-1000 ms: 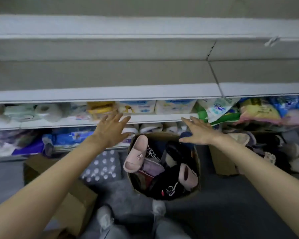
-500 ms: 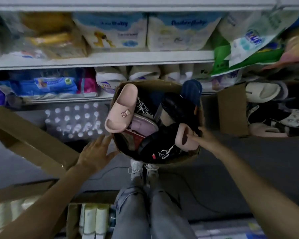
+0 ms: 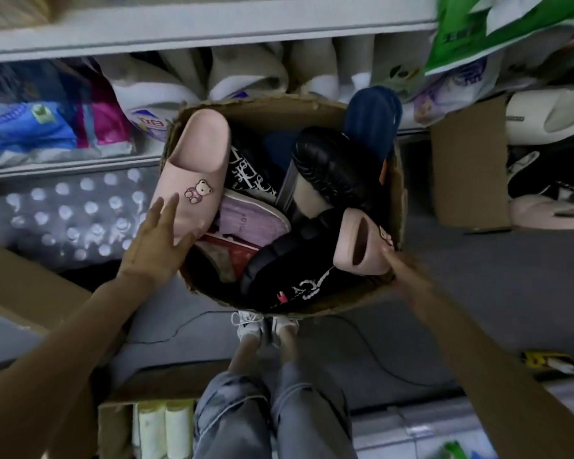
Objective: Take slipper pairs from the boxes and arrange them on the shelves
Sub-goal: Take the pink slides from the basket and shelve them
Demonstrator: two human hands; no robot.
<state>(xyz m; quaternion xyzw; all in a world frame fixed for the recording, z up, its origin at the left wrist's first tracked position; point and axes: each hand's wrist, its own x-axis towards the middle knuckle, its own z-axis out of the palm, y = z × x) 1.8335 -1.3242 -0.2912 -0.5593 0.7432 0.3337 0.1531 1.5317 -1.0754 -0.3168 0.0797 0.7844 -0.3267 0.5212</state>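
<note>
A round-mouthed cardboard box (image 3: 279, 106) on the floor holds several slippers. A pink slipper with a bear badge (image 3: 196, 167) leans on its left rim. My left hand (image 3: 156, 241) lies against that slipper's toe end with straight fingers. A matching pink slipper (image 3: 360, 246) stands on its side at the right rim, over black slippers (image 3: 332, 167). My right hand (image 3: 406, 273) touches this one with its fingertips; blur hides whether the fingers curl round it. A dark blue slipper (image 3: 373, 117) sticks up at the back.
White shelves (image 3: 213, 26) above hold wrapped tissue packs. A second cardboard box (image 3: 467, 160) at the right holds a white slipper (image 3: 550, 117) and others. A pack of water bottles (image 3: 77, 213) and a brown box (image 3: 31, 286) sit left. My feet (image 3: 265, 326) stand before the box.
The view dropped from the shelves to the box. Both hands came down: the left moved onto the bear slipper, the right stayed at the second pink slipper.
</note>
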